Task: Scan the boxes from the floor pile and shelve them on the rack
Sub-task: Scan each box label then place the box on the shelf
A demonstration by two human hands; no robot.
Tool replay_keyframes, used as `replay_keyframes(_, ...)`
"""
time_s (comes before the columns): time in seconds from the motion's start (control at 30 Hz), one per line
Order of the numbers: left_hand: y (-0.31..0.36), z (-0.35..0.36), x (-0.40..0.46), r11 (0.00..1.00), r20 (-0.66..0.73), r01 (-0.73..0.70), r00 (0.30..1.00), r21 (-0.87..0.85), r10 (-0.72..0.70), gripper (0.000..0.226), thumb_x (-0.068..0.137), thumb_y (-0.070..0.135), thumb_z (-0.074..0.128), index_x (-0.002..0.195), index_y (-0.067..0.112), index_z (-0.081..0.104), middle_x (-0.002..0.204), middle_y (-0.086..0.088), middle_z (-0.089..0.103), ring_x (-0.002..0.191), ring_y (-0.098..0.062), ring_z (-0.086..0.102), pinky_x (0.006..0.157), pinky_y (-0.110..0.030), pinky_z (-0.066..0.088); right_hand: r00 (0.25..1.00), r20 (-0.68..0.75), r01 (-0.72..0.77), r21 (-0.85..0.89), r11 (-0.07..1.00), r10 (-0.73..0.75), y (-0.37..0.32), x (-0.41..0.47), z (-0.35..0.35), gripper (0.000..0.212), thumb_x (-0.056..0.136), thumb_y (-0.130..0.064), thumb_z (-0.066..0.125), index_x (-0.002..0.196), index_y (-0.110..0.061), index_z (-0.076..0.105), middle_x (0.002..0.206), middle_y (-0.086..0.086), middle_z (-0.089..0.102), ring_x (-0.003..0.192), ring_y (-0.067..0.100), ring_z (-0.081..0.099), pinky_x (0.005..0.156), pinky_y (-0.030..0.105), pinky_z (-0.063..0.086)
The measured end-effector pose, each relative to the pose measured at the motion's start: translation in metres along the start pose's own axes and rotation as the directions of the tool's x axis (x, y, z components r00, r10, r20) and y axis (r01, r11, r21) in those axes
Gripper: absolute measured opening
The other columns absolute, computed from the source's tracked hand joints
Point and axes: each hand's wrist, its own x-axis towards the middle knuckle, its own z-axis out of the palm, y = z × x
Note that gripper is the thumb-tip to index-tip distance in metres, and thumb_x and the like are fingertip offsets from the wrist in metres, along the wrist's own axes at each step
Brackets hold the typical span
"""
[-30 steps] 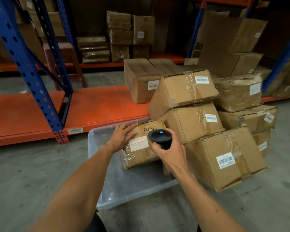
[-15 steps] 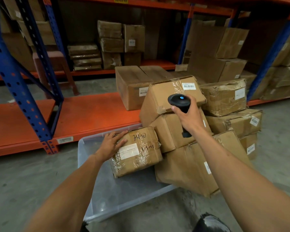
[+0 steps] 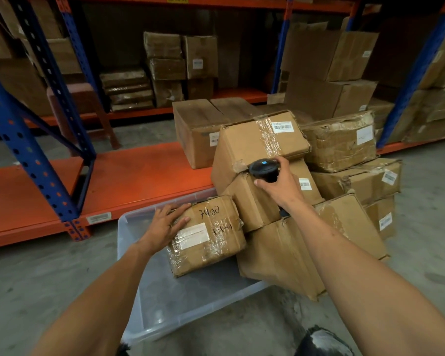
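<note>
1. The left hand [image 3: 165, 224] is lying flat, fingers straight, on the small box [image 3: 206, 235], which is sitting tilted in the clear bin [image 3: 190, 304].
2. The right hand [image 3: 280, 186] is curling round the black scanner [image 3: 263, 169], holding it against the pile [image 3: 306, 181] just right of the bin.
3. The orange rack [image 3: 139, 176] is standing behind the bin, carrying a large box [image 3: 198, 129].
</note>
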Motion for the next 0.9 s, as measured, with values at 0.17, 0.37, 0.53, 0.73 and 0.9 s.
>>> replay_keyframes(0.17,0.005,-0.002,-0.005,1.0,0.012,-0.002,1.0,0.007,0.002,0.077,0.083,0.086,0.02,0.147,0.047,0.035,0.141,0.002,0.041,0.126,-0.017,0.032,0.113,-0.042,0.028,1.0,0.01,0.011,-0.019,1.0,-0.011,-0.004,-0.002,-0.001,0.102,0.081,-0.041,0.085,0.158,-0.033,0.019,0.155,0.01,0.045,0.143,0.035,0.041,0.115,0.053,0.039)
replay_keyframes(0.37,0.009,-0.008,-0.007,1.0,0.047,0.02,0.999,-0.008,-0.02,0.076,0.083,0.084,0.02,0.148,0.047,0.033,0.143,0.0,0.04,0.13,-0.018,0.031,0.114,-0.039,0.025,0.875,-0.288,0.324,-0.247,0.913,-0.389,-0.022,-0.02,0.006,0.093,0.078,-0.056,0.08,0.152,-0.019,0.037,0.149,0.007,0.047,0.135,0.025,0.044,0.112,0.042,0.037)
replay_keyframes(0.53,0.005,-0.016,-0.011,0.999,0.055,0.044,0.998,-0.01,-0.043,0.077,0.083,0.085,0.018,0.148,0.048,0.031,0.145,0.0,0.04,0.132,-0.02,0.031,0.116,-0.045,0.026,0.886,-0.037,0.457,-0.101,0.883,-0.463,-0.036,-0.053,0.072,0.076,0.088,-0.057,0.071,0.149,-0.027,0.038,0.149,0.003,0.044,0.126,0.009,0.043,0.102,0.033,0.04)
replay_keyframes(0.73,-0.006,-0.007,-0.029,1.0,0.061,0.014,0.998,-0.021,-0.013,0.06,0.093,0.074,0.025,0.149,0.053,0.029,0.143,0.004,0.039,0.13,-0.015,0.032,0.114,-0.04,0.027,0.965,0.259,0.06,-0.08,0.995,-0.037,-0.008,-0.056,0.144,0.084,0.089,-0.078,0.049,0.159,-0.041,0.02,0.168,-0.001,0.018,0.152,0.028,0.024,0.12,0.051,0.028)
replay_keyframes(0.9,0.005,0.002,-0.039,0.999,-0.018,-0.001,1.0,-0.043,0.0,0.048,0.101,0.054,0.039,0.147,0.043,0.041,0.136,0.005,0.045,0.123,-0.012,0.035,0.106,-0.03,0.029,0.972,0.195,-0.105,-0.148,0.983,0.133,-0.008,-0.041,0.161,0.084,0.081,-0.081,0.058,0.142,-0.024,0.053,0.153,0.007,0.042,0.137,0.031,0.044,0.108,0.045,0.037)
